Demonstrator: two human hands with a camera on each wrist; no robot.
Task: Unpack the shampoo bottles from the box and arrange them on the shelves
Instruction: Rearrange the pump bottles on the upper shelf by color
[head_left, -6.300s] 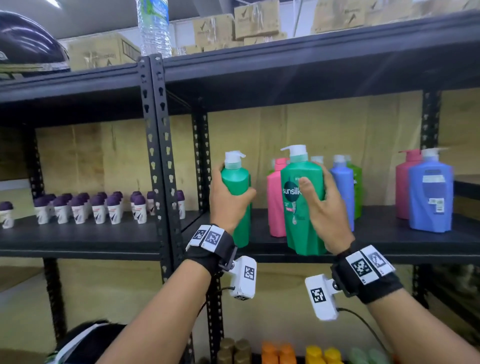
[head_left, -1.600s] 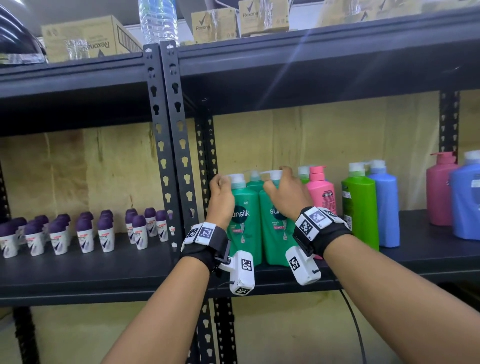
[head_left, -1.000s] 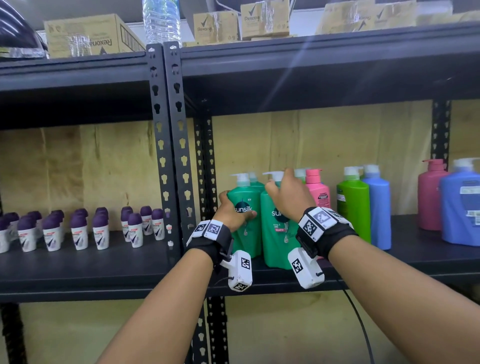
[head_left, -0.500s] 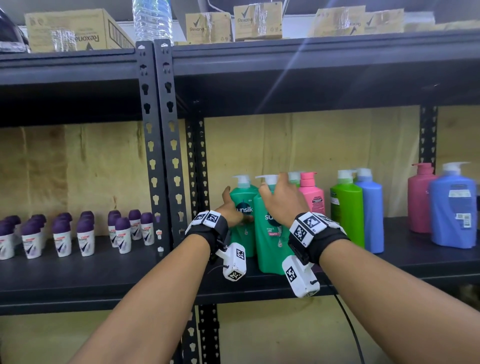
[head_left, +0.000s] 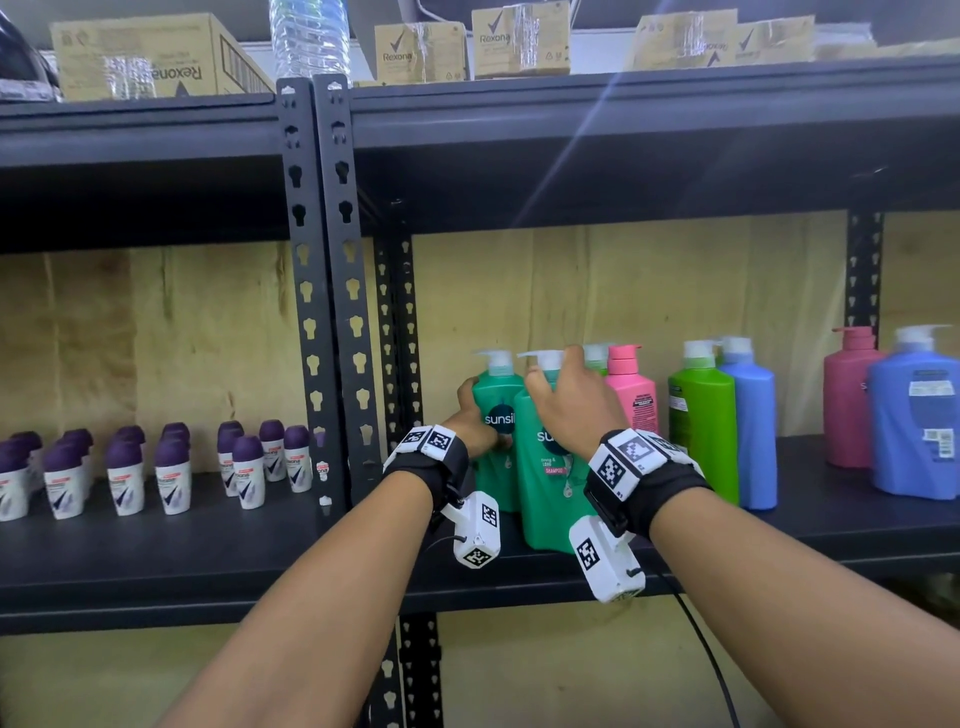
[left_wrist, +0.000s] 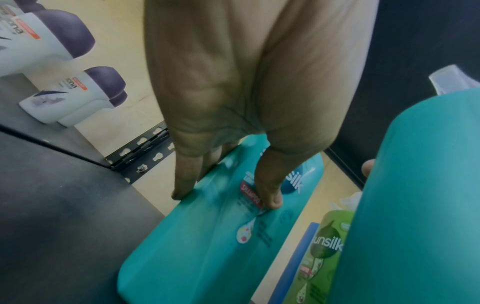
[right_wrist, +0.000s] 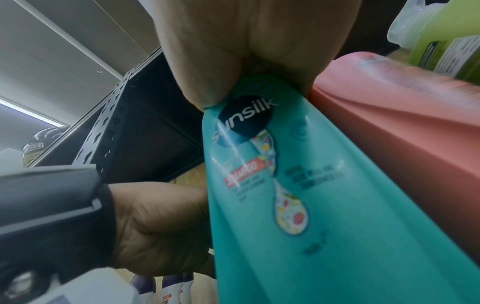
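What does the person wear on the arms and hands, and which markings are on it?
Both forearms and hands are bare. Each wrist carries a black band topped with white plates bearing black square code markers. A white camera block, also coded, hangs below each; a thin black cable trails from the right one.

Left of teal btls: narrow gap to the black upright post (head_left: 340, 291); filled by the left hand (head_left: 475, 423).
Right of front teal bottle (head_left: 545, 493): pink bottle (head_left: 631, 397) just beside; no room for fingers.
Green bottle (head_left: 704, 426) + blue bottle (head_left: 750, 426): touching, block the mid shelf.
Bare shelf board (head_left: 810, 483): open strip betw. blue btl and pink/blue pair at far right.
Overhead: upper shelf (head_left: 623, 135) well above pump tops; free passage.
Left bay: deodorant roll-ons (head_left: 171, 467) at back, front board bare.
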